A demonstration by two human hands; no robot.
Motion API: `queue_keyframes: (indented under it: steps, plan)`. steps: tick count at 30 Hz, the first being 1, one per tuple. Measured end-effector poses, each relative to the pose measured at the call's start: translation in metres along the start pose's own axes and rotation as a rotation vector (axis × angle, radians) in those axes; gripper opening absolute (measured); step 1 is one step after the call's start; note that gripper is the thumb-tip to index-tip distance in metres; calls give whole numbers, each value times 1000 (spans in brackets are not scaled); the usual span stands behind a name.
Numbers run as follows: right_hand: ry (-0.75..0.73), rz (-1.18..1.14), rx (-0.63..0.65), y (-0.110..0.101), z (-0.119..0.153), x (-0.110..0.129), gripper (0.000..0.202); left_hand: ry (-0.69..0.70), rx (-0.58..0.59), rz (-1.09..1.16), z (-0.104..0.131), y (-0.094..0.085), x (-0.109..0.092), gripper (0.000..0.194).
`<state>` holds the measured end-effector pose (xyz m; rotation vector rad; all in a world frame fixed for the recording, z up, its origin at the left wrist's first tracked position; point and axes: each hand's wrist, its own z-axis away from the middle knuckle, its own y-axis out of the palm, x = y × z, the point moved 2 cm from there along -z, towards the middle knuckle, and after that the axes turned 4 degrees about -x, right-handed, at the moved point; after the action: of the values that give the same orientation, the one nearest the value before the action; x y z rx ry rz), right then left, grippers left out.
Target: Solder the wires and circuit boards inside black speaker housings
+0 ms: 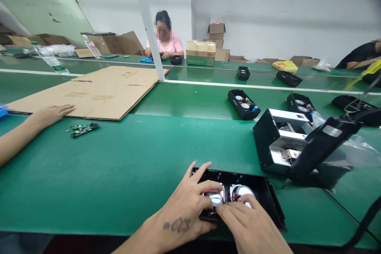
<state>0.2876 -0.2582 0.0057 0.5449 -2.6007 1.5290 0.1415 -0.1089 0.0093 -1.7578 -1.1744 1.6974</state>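
A black housing (262, 190) lies near the table's front edge, with two round silver speakers (241, 193) and red wires inside. My left hand (190, 198) grips its left end, thumb at the near side and two fingers stretched over the far wall. Beside it, my right hand (247, 222) reaches over the near wall, fingers bent down by the wires between the speakers. Whatever its fingertips pinch is hidden.
At right stand a black and silver machine (264, 143) and a dark hand tool (324, 147). Farther back are open housings (244, 105). At left, another person's hand (52, 115) rests by flat cardboard (98, 91), near circuit boards (83, 129). Two people sit across.
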Motion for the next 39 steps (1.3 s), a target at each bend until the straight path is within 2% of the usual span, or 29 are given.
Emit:
queue_keyframes:
  steps: [2, 5, 8, 10, 12, 21, 26, 32, 39]
  plan:
    - [83, -35, 110, -9, -14, -4, 32, -67, 48, 60, -11, -12, 2, 32]
    - [234, 1, 369, -28, -46, -15, 27, -139, 70, 167, -31, -30, 10, 22]
    - [372, -78, 535, -42, -78, -28, 19, -195, 141, 304, -51, -44, 20, 32]
    - [460, -202, 587, -45, -90, -34, 17, -226, 197, 363, -60, -49, 24, 40]
    - [493, -279, 588, -43, -94, -38, 17, -227, 219, 378, -66, -51, 26, 44]
    - [503, -277, 487, -34, -77, -37, 13, -220, 257, 364, -67, -52, 24, 40]
    - [489, -243, 485, -35, -76, -37, 15, -166, 312, 342, -69, -54, 25, 37]
    - [497, -210, 540, -30, -83, -34, 17, -147, 336, 338, -70, -53, 27, 31]
    - [495, -231, 475, -25, -82, -37, 11, -167, 359, 320, -75, -57, 26, 35]
